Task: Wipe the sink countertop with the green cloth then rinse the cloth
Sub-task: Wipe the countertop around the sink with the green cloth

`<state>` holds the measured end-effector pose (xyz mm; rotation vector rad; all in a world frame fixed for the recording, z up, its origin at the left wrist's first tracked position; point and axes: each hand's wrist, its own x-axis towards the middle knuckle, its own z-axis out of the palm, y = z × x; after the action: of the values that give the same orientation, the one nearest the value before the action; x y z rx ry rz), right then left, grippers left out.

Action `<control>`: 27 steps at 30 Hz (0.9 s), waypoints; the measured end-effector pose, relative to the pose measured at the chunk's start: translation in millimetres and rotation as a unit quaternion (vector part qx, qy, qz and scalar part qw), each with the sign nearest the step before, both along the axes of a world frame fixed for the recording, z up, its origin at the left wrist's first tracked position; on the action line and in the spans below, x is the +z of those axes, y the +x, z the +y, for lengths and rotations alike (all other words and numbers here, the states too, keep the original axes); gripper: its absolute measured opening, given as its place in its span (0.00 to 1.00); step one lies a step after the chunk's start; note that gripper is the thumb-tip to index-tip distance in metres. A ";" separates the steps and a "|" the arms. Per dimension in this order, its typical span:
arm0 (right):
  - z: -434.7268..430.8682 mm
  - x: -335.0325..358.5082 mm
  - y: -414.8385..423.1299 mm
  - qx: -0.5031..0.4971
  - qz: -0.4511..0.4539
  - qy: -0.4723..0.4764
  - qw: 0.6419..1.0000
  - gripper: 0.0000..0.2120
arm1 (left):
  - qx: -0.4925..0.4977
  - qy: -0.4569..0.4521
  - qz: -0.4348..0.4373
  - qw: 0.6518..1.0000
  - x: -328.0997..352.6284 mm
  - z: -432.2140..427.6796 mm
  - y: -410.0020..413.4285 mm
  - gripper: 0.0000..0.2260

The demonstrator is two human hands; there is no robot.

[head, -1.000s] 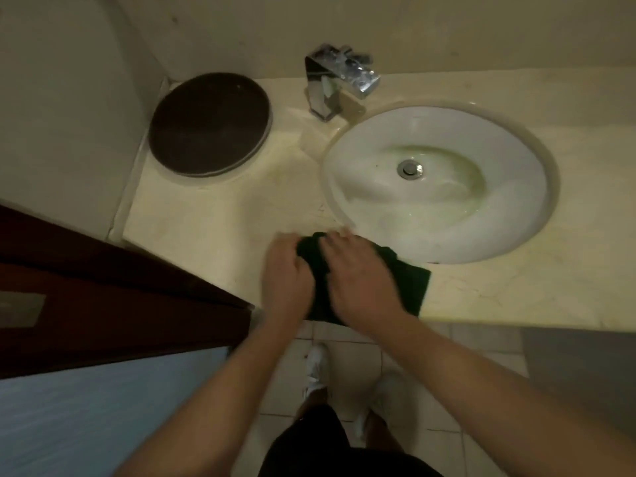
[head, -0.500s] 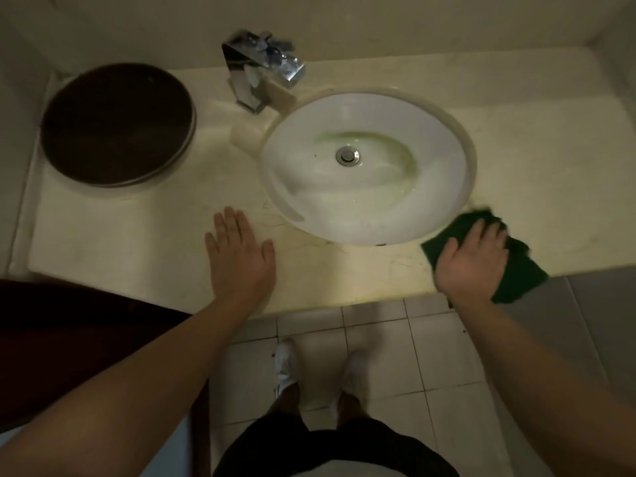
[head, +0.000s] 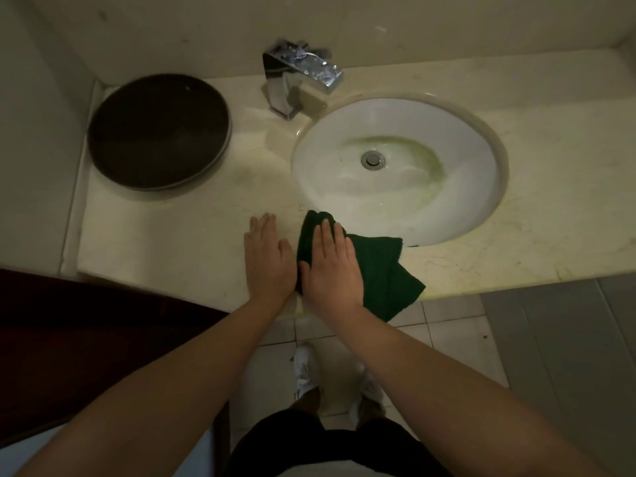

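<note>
The green cloth lies on the cream countertop in front of the white sink basin, one corner hanging over the front edge. My right hand presses flat on the cloth's left part with straight fingers. My left hand rests flat on the bare countertop just left of it, close beside the right hand. The chrome faucet stands behind the basin's left side.
A dark round lid sits at the counter's left end against the wall. A dark wooden door or panel stands at the lower left. Tiled floor and my white shoes lie below the counter edge.
My right hand has swept the cloth from the counter's right side back leftwards to the front of the basin, ending beside my left hand, which stays flat on the counter.
</note>
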<state>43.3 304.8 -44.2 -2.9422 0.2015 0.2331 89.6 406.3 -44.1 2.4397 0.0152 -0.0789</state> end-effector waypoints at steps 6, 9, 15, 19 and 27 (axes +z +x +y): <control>-16.0 28.1 5.8 -0.105 -0.087 0.280 0.950 0.22 | -0.022 0.054 -0.028 0.998 20.6 8.1 -22.6 0.17; -48.6 39.4 14.9 -0.126 -0.064 0.229 0.963 0.24 | -0.054 0.111 0.064 0.990 27.0 -1.7 -35.8 0.21; -76.1 42.5 17.8 -0.094 0.095 0.162 0.978 0.21 | -0.121 0.120 0.109 0.979 41.5 -7.8 -29.7 0.08; -76.1 45.8 16.9 -0.125 0.030 0.188 0.974 0.08 | -0.136 -0.054 0.187 0.971 60.6 -9.6 -13.8 0.10; -114.0 92.7 41.9 -0.207 -0.026 0.379 0.902 0.13 | -0.057 -0.239 0.111 0.963 115.9 -36.0 40.9 0.04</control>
<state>85.2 190.8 48.4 -2.0691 0.5717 0.1270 130.5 370.3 71.9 1.9361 -0.0392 -0.3659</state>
